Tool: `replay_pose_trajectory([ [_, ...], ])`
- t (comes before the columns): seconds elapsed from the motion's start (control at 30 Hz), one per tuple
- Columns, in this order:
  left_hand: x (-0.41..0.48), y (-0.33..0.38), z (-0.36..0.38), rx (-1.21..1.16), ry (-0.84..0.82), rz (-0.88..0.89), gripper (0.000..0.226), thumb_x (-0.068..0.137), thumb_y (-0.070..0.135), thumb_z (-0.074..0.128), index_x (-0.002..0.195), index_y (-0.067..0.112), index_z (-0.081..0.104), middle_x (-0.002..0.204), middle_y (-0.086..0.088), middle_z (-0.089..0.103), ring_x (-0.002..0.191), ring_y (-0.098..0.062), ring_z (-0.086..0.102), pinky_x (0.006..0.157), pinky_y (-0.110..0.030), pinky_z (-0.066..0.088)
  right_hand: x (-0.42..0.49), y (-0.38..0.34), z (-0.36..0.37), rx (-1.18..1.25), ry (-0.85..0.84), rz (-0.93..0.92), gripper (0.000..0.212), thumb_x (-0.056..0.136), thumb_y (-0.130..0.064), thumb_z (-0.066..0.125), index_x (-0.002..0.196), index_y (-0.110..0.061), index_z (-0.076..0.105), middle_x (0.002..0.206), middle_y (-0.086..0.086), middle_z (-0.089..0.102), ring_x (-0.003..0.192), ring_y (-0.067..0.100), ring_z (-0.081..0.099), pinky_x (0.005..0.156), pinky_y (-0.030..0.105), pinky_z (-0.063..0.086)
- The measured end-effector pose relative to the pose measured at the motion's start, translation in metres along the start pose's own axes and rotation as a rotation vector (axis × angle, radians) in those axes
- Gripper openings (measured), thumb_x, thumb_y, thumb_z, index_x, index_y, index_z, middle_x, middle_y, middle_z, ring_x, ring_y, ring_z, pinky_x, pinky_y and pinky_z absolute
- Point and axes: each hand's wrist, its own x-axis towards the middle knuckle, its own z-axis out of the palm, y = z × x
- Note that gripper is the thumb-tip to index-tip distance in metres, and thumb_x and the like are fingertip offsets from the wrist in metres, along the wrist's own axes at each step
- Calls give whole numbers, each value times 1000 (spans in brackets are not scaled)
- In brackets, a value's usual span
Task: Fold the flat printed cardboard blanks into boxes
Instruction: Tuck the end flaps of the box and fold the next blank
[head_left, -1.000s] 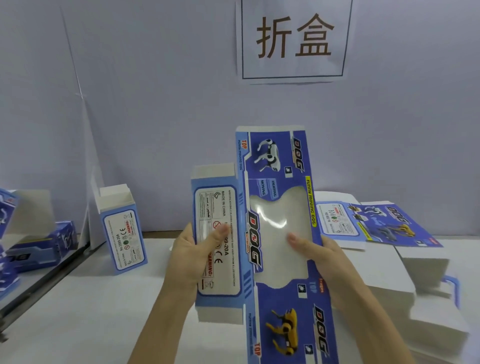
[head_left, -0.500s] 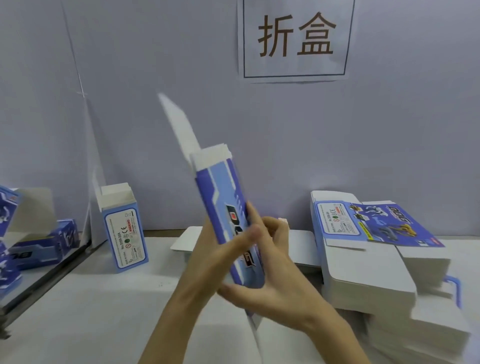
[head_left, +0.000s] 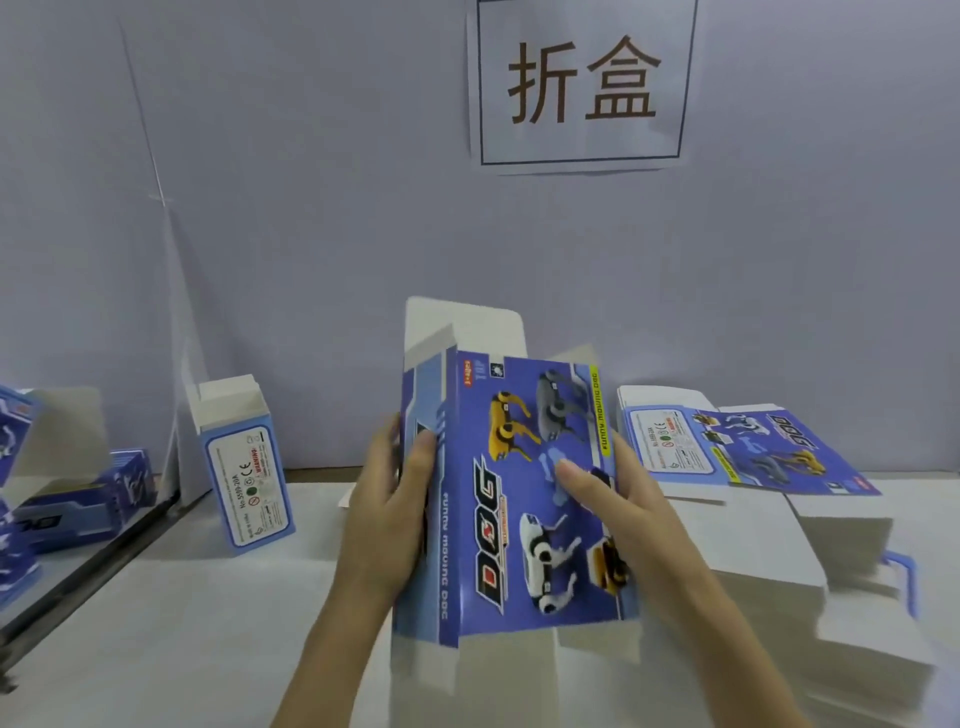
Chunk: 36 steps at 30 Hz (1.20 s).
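— Cardboard blank, blue, printed with toy dogs: held upright above the white table, in front of the person, opened into a sleeve with the picture panel facing us. Flaps at top and bottom stand loose.

— Hands?

— Left hand: fingers and thumb curled round the left edge, gripping it. Right hand: fingers fairly straight, laid against the picture panel near its right edge, thumb hidden.

— Step?

— Squaring the sleeve, I'd judge. Next calls for tucking in the end flaps.

— Other stock?

— Stack of flat blanks, to the right on the table. One folded box standing to the left, top open. Paper sign on the wall.
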Motion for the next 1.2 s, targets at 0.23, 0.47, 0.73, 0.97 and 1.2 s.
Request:
replay_pose_trajectory([
  [0.23, -2, 7, -1, -94, -171, -58, 83, 59, 49, 86, 131, 37, 46, 106, 9, 72, 89, -16, 73, 59, -24, 57, -2, 1, 9, -256, -15, -141, 72, 77, -46, 70, 139, -51, 35, 139, -14, 50, 124, 5, 53, 98, 33, 51],
  [0.47, -11, 19, -16, -93, -302, 63, 93, 38, 52, 93, 120, 23, 59, 98, 0, 75, 88, -23, 73, 65, -26, 57, -4, -12, -4, -162, 10, -297, 67, 66, -45, 72, 126, -51, 42, 131, -15, 55, 121, 13, 56, 94, 43, 49],
  [0.73, -9, 20, -14, 54, -212, 160, 99, 45, 52, 89, 130, 43, 40, 118, 10, 65, 103, -15, 69, 65, -24, 58, -8, -16, -2, -277, -36, -301, 75, 74, -50, 67, 140, -49, 30, 124, -25, 58, 116, 8, 60, 89, 39, 56],
  [0.97, -12, 14, -11, 52, -188, 299, 108, 67, 40, 82, 151, 7, 23, 120, -1, 68, 95, -22, 72, 65, -29, 59, -14, -22, -5, -431, -78, -365, 82, 73, -34, 71, 138, -53, 25, 135, -16, 52, 119, 14, 59, 97, 43, 50],
  [1.2, -11, 15, -9, 130, -166, 343, 94, 73, 55, 73, 150, 41, 21, 111, -5, 65, 99, -26, 69, 66, -28, 59, -13, -21, -5, -523, -111, -421, 96, 77, -34, 70, 150, -50, 10, 149, -27, 33, 122, 2, 55, 90, 22, 52],
])
